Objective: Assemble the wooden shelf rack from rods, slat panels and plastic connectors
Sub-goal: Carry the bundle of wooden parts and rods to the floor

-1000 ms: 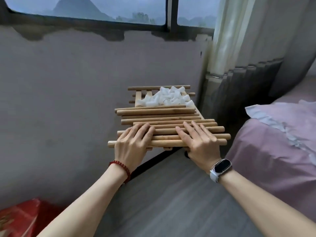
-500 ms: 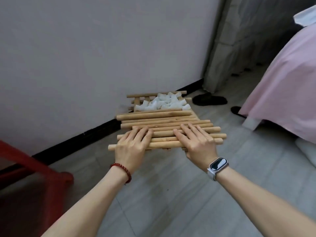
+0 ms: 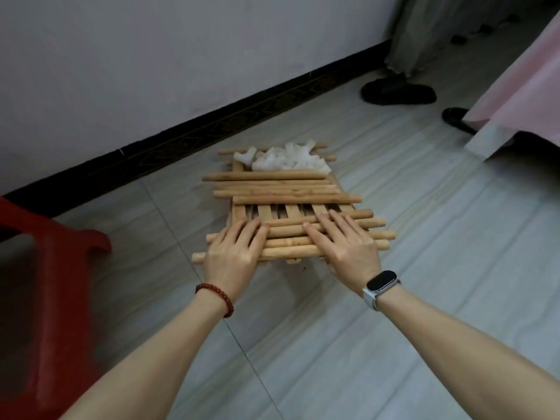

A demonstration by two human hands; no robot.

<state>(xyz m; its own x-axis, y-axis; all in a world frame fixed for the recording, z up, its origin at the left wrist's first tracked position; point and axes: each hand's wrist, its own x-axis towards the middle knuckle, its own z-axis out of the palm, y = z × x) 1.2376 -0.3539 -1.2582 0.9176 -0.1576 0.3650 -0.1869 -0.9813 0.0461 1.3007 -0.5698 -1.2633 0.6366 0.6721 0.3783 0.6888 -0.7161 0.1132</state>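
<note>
Pressing flat on rods (image 3: 291, 237) stacked over slat panels (image 3: 281, 212), both grips released: left hand (image 3: 235, 256), right hand (image 3: 345, 245).
Item: bundle low over the tiled floor (image 3: 424, 268), contact unclear; white plastic connectors (image 3: 288, 160) heaped at far end. Versus half a second ago: rods parted mid-stack, exposing slats; red stool (image 3: 51, 268) nearer; black slippers (image 3: 398, 92) beside pink bedcover (image 3: 515, 95).

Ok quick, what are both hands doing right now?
Left hand: open, fingers flat on the wooden rods.
Right hand: open, fingers flat on the same rods.
</note>
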